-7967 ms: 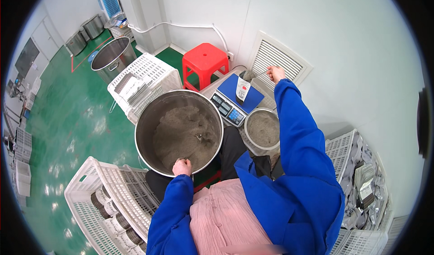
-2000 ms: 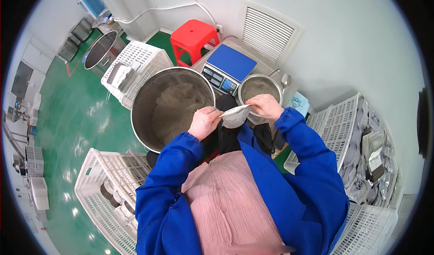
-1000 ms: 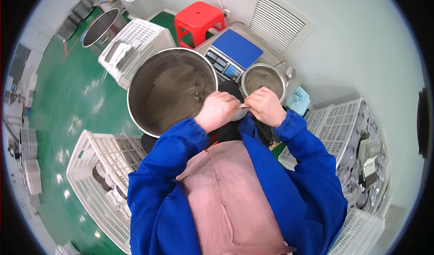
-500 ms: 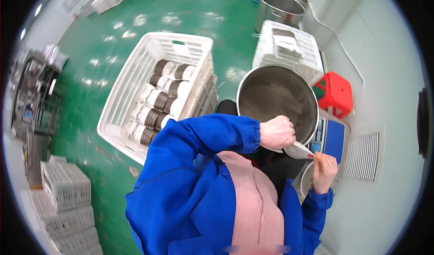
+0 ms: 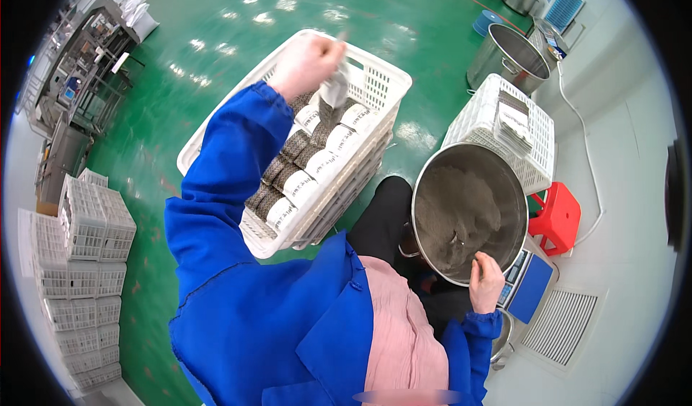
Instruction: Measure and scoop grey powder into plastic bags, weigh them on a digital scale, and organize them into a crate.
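Observation:
My left hand (image 5: 310, 64) is closed on the top of a packet (image 5: 334, 89), pale above and grey-brown below, blurred by motion. It hangs over a white plastic crate (image 5: 393, 85), where rows of similar packets (image 5: 299, 186) with white printed bands lie side by side. My right hand (image 5: 487, 283) is above the near right rim of a big steel pot (image 5: 522, 226), its fingers loosely bent with nothing visible in them. Grey-brown loose material (image 5: 461, 204) lies in the pot. A small shiny piece (image 5: 457, 239), too small to name, pokes out of it.
Beside the pot are a red stool (image 5: 559, 219) and a scale with a blue platform (image 5: 530, 287). Behind it, flat empty packets (image 5: 513, 121) lie on an upturned white crate (image 5: 479, 118). Another steel pot (image 5: 508, 56) is farther back. Stacked crates (image 5: 86, 283) are at left.
My left hand has swung from beside the pot to above the crate, carrying the packet. My right hand has let go of the packet and moved to the pot's rim. The view has shifted.

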Demonstrator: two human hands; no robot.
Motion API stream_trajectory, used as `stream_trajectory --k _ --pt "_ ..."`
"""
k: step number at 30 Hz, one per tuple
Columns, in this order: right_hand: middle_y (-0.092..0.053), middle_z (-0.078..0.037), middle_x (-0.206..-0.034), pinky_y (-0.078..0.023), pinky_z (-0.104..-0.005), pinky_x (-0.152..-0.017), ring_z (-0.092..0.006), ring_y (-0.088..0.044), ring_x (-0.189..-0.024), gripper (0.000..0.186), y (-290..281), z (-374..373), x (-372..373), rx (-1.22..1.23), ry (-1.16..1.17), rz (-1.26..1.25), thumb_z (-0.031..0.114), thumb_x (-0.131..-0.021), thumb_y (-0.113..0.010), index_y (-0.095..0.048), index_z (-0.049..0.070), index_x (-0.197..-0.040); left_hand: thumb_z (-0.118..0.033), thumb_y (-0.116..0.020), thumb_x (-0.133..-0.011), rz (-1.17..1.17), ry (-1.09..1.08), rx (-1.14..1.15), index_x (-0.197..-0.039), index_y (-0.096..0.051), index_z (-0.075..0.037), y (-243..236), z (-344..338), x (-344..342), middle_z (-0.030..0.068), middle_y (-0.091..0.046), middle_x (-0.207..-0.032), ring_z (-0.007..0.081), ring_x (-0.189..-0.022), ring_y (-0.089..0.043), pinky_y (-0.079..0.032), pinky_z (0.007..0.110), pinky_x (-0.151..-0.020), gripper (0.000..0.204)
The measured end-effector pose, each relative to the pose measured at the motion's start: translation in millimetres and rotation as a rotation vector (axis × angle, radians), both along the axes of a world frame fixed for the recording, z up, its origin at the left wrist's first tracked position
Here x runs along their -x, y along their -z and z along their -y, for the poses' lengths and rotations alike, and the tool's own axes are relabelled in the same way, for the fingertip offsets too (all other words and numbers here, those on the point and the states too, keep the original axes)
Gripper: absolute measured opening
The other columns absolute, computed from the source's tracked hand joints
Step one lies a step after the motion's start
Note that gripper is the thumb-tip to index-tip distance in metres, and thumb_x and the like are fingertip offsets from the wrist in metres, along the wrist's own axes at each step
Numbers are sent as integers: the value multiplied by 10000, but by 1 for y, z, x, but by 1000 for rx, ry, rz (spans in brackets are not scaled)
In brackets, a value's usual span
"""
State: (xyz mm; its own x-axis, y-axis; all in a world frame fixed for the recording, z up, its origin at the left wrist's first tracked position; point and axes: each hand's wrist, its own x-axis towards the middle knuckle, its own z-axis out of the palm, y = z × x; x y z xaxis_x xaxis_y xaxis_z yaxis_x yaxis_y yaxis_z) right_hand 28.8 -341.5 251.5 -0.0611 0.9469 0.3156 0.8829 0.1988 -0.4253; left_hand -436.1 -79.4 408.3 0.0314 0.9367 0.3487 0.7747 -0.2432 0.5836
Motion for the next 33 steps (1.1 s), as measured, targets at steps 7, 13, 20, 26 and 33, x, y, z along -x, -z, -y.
stream_trajectory --k 7,13,20,26,33 --pt "-694 -172 -926 -535 -408 -779 -363 -677 -868 115 36 3 12 137 2 -11 31 -856 -672 -681 11 -968 -256 -590 -958 526 -316 264 -807 -717 53 136 -76 109 103 -707 -702 165 -615 -677 -558 301 -602 367" --pt "-702 -170 -941 -549 -407 -758 -353 -694 -857 105 68 9 39 321 -31 -59 41 -851 -673 -691 12 -950 -258 -547 -954 663 -545 250 -839 -712 44 201 -106 128 129 -730 -780 172 -652 -692 -562 303 -621 364" --pt "-711 -157 -1011 -562 -382 -780 -332 -706 -887 109 78 -2 50 390 -25 -101 41 -857 -663 -695 -1 -953 -207 -545 -962 890 -555 287 -852 -700 39 237 -118 127 122 -725 -764 159 -647 -695 -558 285 -592 310" --pt "-711 -151 -1006 -560 -389 -769 -340 -701 -877 112 88 -6 51 425 -20 -58 60 -865 -657 -698 7 -955 -249 -516 -964 970 -520 275 -859 -730 10 212 -95 116 110 -746 -804 151 -657 -693 -532 278 -585 352" --pt "-703 -156 -990 -544 -399 -780 -356 -685 -881 124 98 -17 80 432 -149 -31 79 -864 -652 -695 8 -957 -315 -505 -981 1003 -560 259 -968 -729 4 274 -137 122 156 -753 -929 244 -803 -718 -544 358 -722 390"
